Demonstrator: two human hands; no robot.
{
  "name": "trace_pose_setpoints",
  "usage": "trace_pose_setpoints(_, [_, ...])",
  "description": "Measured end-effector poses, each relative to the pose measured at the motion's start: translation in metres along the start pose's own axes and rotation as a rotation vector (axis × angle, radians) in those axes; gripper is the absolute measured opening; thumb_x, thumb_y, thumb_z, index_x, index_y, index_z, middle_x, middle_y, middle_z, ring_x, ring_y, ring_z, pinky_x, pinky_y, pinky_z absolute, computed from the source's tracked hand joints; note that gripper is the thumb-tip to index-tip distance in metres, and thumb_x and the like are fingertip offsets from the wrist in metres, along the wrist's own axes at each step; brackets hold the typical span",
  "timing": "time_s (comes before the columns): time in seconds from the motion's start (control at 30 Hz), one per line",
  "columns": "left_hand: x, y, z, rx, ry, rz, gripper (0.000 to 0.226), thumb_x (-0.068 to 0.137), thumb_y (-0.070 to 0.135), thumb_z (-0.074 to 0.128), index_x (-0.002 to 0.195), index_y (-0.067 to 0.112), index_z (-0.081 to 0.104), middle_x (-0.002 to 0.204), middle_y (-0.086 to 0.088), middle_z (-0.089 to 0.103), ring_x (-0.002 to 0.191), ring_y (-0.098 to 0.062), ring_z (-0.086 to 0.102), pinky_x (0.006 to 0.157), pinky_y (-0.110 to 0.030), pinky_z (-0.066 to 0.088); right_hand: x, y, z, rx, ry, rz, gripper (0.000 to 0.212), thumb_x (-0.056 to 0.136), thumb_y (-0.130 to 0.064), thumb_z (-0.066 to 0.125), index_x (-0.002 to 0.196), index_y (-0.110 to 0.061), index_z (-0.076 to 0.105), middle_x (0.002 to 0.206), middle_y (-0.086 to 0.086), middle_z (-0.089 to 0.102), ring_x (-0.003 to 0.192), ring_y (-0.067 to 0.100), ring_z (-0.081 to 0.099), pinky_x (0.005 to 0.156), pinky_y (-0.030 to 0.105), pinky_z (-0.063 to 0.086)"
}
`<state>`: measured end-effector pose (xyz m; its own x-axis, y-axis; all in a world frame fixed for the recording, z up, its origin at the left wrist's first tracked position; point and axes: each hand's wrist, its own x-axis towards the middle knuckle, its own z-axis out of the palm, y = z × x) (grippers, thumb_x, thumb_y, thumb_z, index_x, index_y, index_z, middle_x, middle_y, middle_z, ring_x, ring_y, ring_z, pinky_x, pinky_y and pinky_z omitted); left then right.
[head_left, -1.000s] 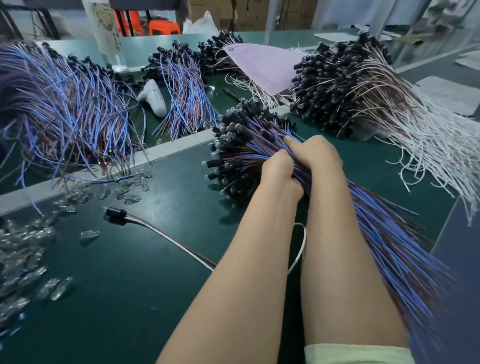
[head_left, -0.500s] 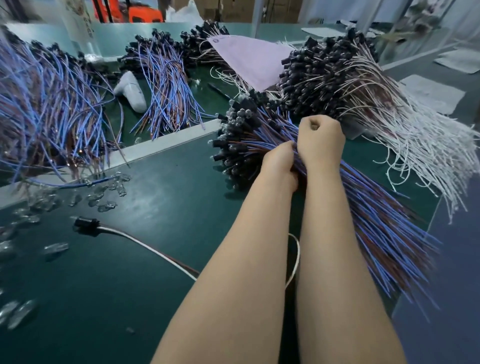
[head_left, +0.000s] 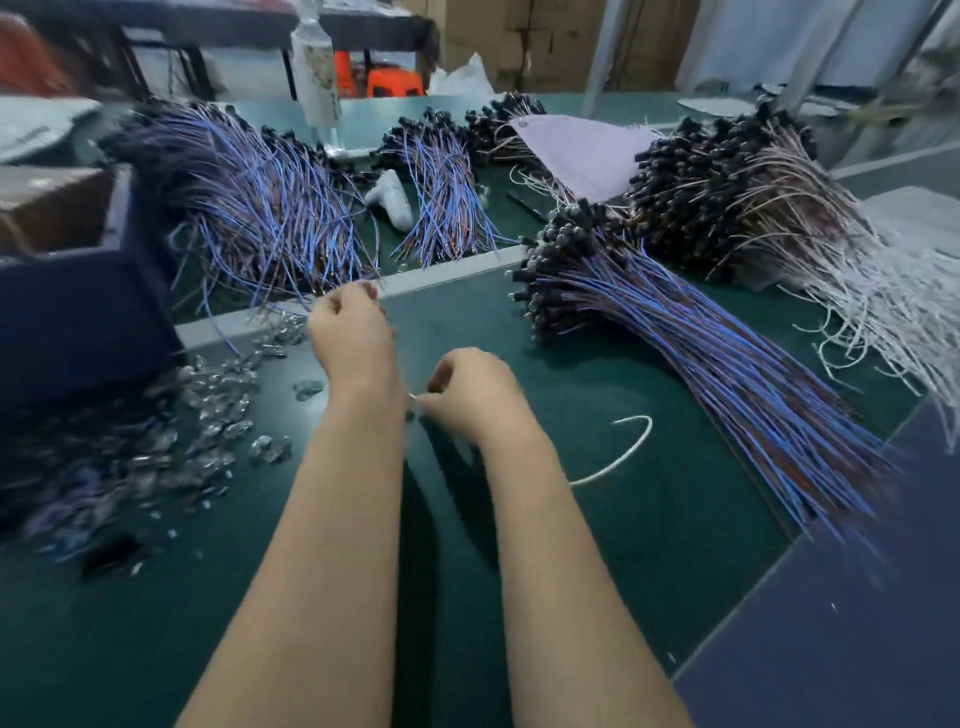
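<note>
On the green mat (head_left: 597, 545) a big bundle of blue-and-brown wires with black connectors (head_left: 675, 332) lies fanned out to the right, with neither hand on it. My right hand (head_left: 467, 397) is at the mat's middle, fingers curled, pinching a thin white tip; a single white wire (head_left: 626, 449) loops on the mat just right of that forearm. My left hand (head_left: 348, 338) is farther out, fingers curled, close to the loose ends of the left wire pile (head_left: 249, 208). Motion blur hides whether it holds anything.
Several clear plastic caps (head_left: 218, 405) are scattered left of my hands, beside a dark box (head_left: 78, 312). Behind lie a smaller blue wire pile (head_left: 441, 197), a white tool (head_left: 392, 200), a pink sheet (head_left: 576, 150) and a heap of white-and-brown wires (head_left: 753, 197).
Both hands have let go of the blue-and-brown bundle, which now lies on the mat. They moved left and toward me; the right hand now pinches a thin white piece.
</note>
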<state>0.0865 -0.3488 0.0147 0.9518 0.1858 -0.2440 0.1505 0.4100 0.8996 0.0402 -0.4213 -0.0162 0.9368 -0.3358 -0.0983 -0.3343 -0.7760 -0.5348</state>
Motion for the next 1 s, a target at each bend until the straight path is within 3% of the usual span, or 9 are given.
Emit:
trace_pose_setpoints(0.1, [-0.007, -0.002, -0.008, 0.002, -0.041, -0.06, 0.022, 0.093, 0.007, 0.041, 0.074, 0.018, 0.046, 0.067, 0.003, 0.046, 0.058, -0.008, 0.041, 0.052, -0.019, 0.033, -0.009, -0.001, 0.016, -0.043, 0.119, 0.056, 0.024, 0.089, -0.014, 0.052, 0.112, -0.013, 0.06, 0.118, 0.01, 0.061, 0.112, 0.031, 0.054, 0.089, 0.035, 0.044])
trace_pose_setpoints(0.33, [-0.02, -0.02, -0.01, 0.077, -0.151, -0.191, 0.019, 0.094, 0.01, 0.045, 0.077, 0.017, 0.052, 0.076, 0.004, 0.054, 0.07, -0.007, 0.051, 0.063, -0.022, 0.042, 0.001, 0.035, -0.004, -0.014, 0.345, 0.304, 0.024, 0.092, -0.02, 0.054, 0.114, -0.014, 0.059, 0.12, 0.007, 0.061, 0.115, 0.028, 0.053, 0.095, 0.037, 0.037])
trace_pose_setpoints(0.6, [-0.014, -0.029, -0.012, -0.033, -0.155, -0.32, 0.019, 0.097, 0.011, 0.043, 0.081, 0.013, 0.053, 0.085, 0.001, 0.056, 0.074, -0.009, 0.055, 0.065, -0.022, 0.045, 0.001, 0.048, -0.012, 0.046, 0.431, 0.357, 0.021, 0.091, -0.014, 0.051, 0.11, -0.015, 0.06, 0.118, 0.008, 0.06, 0.113, 0.03, 0.052, 0.095, 0.039, 0.034])
trace_pose_setpoints(0.73, [-0.014, -0.013, -0.024, -0.098, -0.152, -0.3, 0.018, 0.097, 0.012, 0.043, 0.083, 0.014, 0.054, 0.085, 0.002, 0.057, 0.076, -0.009, 0.055, 0.066, -0.022, 0.046, -0.008, 0.011, -0.002, 0.173, 0.497, 0.143, 0.024, 0.091, -0.02, 0.054, 0.114, -0.014, 0.058, 0.118, 0.01, 0.057, 0.111, 0.029, 0.052, 0.09, 0.034, 0.037])
trace_pose_setpoints(0.83, [-0.011, 0.013, -0.051, -0.137, -0.085, -0.16, 0.016, 0.096, 0.01, 0.044, 0.083, 0.014, 0.054, 0.083, 0.003, 0.058, 0.074, -0.007, 0.055, 0.063, -0.019, 0.044, -0.016, -0.045, 0.019, 0.318, 0.294, -0.105, 0.021, 0.089, -0.019, 0.056, 0.108, -0.01, 0.061, 0.107, 0.011, 0.066, 0.102, 0.027, 0.058, 0.086, 0.032, 0.042])
trace_pose_setpoints(1.0, [-0.006, 0.064, -0.139, -0.082, 0.163, 0.117, 0.02, 0.092, 0.007, 0.046, 0.078, 0.018, 0.055, 0.081, 0.004, 0.06, 0.072, -0.007, 0.054, 0.056, -0.018, 0.041, -0.048, -0.136, 0.072, 0.367, 0.001, -0.341, 0.017, 0.089, -0.02, 0.057, 0.099, -0.01, 0.065, 0.102, 0.01, 0.07, 0.097, 0.027, 0.062, 0.083, 0.035, 0.049])
